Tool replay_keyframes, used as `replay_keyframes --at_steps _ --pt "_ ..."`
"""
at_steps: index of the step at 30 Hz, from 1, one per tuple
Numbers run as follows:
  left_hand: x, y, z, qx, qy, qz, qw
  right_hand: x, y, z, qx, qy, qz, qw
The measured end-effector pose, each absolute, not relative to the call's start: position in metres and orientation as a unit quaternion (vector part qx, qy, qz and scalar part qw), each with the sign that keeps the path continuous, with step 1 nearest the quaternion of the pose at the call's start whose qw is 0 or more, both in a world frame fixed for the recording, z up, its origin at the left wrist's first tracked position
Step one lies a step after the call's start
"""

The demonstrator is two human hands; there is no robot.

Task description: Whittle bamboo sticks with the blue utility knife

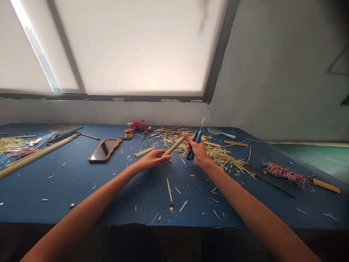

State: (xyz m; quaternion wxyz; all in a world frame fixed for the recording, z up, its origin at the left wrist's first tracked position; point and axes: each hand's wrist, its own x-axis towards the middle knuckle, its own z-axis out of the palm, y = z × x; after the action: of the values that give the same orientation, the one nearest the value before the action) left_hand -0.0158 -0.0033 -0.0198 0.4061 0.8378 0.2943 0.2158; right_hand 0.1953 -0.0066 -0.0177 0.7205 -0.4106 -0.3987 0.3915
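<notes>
- Ahead of me, a frosted window [131,47] fills the sloping wall above a blue-covered workbench [35,193].
- Much cutting is already done: a heap of pale bamboo shavings [218,156] lies on the bench, with loose slivers scattered around it.
- Uncut material remains: a long bamboo strip [35,156] lies at the far left, and a bundle of red-and-white twine [285,174] sits at the right, not tied to anything.
- The only vessel I can see is a small red-and-gold footed bowl [128,133]; I can't tell what's in it.
- My right hand [197,153] is clenched around a blue utility knife [195,144], blade up, and pinches a bamboo stick [173,146].
- That stick spans the space between my hands, above the bench. My open left hand [152,159] touches its lower end.
</notes>
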Motion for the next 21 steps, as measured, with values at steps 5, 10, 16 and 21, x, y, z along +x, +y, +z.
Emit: replay_keyframes --at_steps 5,10,16,21 --pt "-0.013 -0.003 -0.023 0.843 0.270 0.202 0.419 0.201 -0.002 -0.022 -0.413 -0.395 0.380 0.727" --pt "-0.010 -0.007 -0.025 0.832 0.262 0.218 0.438 0.200 -0.004 -0.019 -0.392 -0.382 0.390 0.741" --pt "-0.005 -0.016 -0.024 0.810 0.260 0.226 0.474 0.200 -0.006 -0.012 -0.383 -0.371 0.409 0.740" --pt "-0.003 -0.023 -0.021 0.838 0.252 0.222 0.429 0.200 -0.006 -0.014 -0.394 -0.390 0.395 0.733"
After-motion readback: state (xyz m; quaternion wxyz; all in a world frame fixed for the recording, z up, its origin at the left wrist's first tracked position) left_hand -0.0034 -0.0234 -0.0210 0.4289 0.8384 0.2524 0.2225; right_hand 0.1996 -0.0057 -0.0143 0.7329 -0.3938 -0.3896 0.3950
